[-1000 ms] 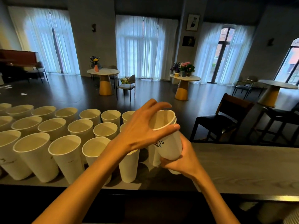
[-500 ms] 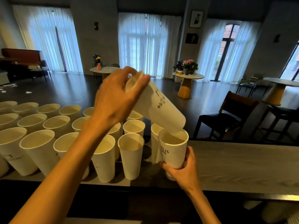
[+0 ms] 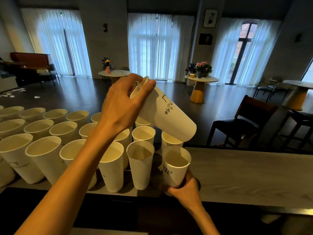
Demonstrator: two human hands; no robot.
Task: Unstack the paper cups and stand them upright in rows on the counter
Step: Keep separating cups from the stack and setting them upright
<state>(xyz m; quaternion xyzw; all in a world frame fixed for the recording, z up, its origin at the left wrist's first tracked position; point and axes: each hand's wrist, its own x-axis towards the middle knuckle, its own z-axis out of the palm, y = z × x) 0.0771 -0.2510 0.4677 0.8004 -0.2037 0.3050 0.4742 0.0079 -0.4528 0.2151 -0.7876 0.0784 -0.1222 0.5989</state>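
- The lifted cup (image 3: pixel 166 114) is in the air above the right end of the standing rows (image 3: pixel 67 141), tilted, with its mouth toward the left and its base low on the right, close over the held cup (image 3: pixel 175 165).
- The left hand (image 3: pixel 123 107) holds the lifted cup at its rim, thumb and fingers curled round the mouth. The right hand (image 3: pixel 183 189) grips the bottom of the held cup, which stands at the right end of the rows on the counter (image 3: pixel 254 172).
- I judge that the two cups are now apart, so the step is to place the lifted one.
- To do it well, turn the cup upright first, then lower it at the right end of the rows, where the counter is bare.
- Keep the grip at the rim light, because thin paper probably dents easily.
- The neighbour cups stand very near each other, so come down straight and do not push them.
- I cannot tell if more cups are nested inside the held cup.
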